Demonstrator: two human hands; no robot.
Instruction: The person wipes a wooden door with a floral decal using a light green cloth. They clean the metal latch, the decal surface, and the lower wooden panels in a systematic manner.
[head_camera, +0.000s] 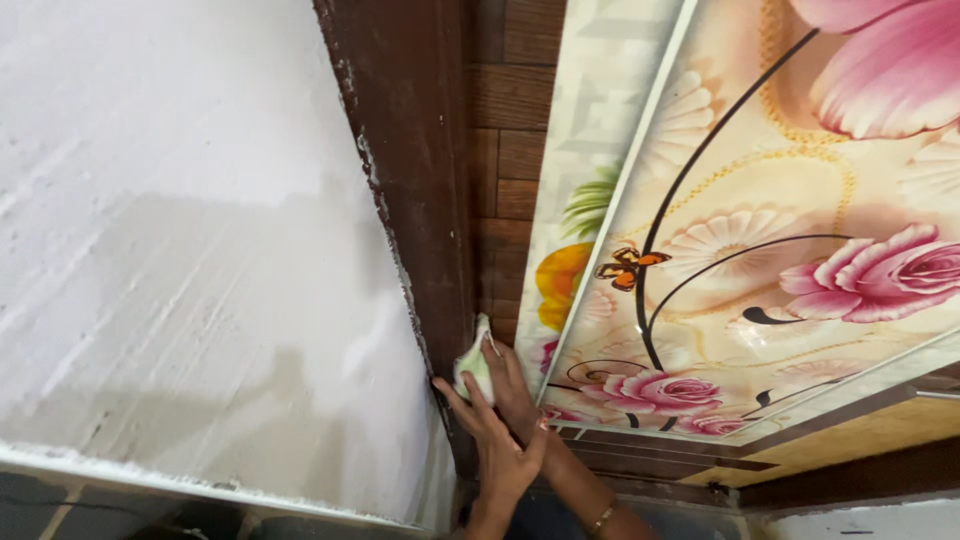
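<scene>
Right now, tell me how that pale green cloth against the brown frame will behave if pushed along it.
The cloth is crumpled and folded under the fingers, so it is probably floppy and light. It will likely bunch, not slide flat, along the rough-edged frame.

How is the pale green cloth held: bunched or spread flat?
Bunched. The pale green cloth sits crumpled under the right hand, pressed against the dark brown wooden strip.

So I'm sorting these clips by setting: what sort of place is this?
Probably a room in a home under finishing work: a rough white plastered wall, a dark brown wooden frame and glossy panels printed with roses.
</scene>
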